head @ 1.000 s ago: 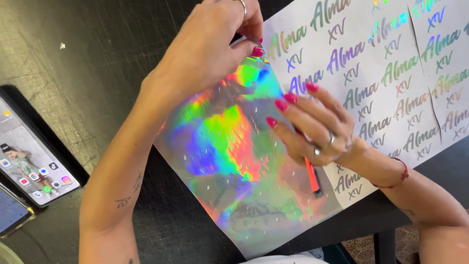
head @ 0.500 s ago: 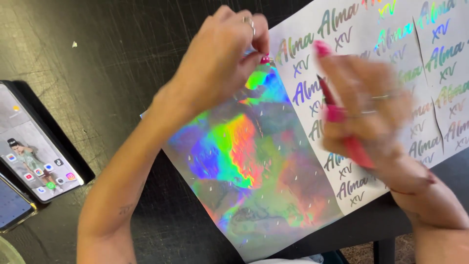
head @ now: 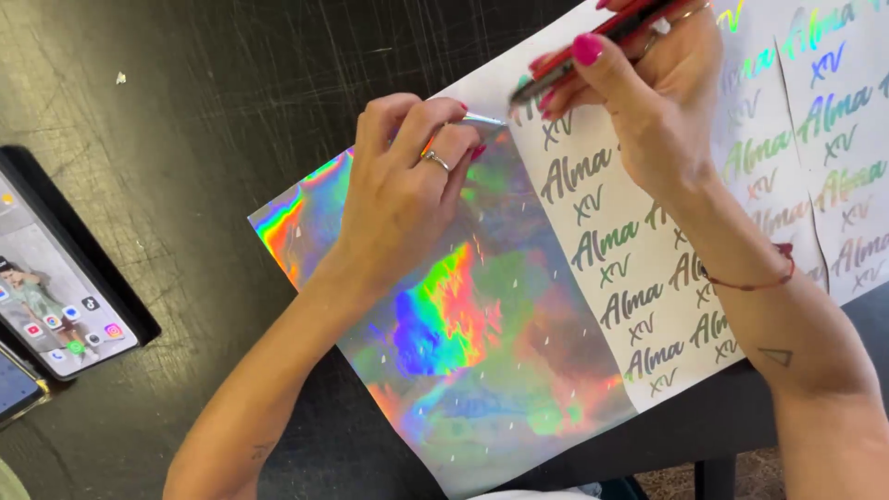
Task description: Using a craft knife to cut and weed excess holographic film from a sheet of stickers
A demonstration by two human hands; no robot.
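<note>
A holographic rainbow vinyl sheet point(head: 463, 352) lies on a black table, its right part weeded down to white backing point(head: 639, 278) with rows of shiny cursive lettering. My left hand point(head: 403, 185) pinches the top edge of the unweeded foil near its boundary with the white part, a ring on one finger. My right hand point(head: 648, 83) is raised above the sheet's top and holds a red-handled pen-like tool point(head: 593, 51), whose dark metal tip points left toward my left fingertips.
A tablet point(head: 56, 278) with a lit screen in a dark case lies at the left table edge, a phone point(head: 14, 384) below it. The scratched black table point(head: 231, 93) ends at the bottom right, where floor shows.
My right hand lifted off the lettering at the sheet's middle and swung up to the top edge with the red tool. My left hand kept its pinch on the foil's top edge.
</note>
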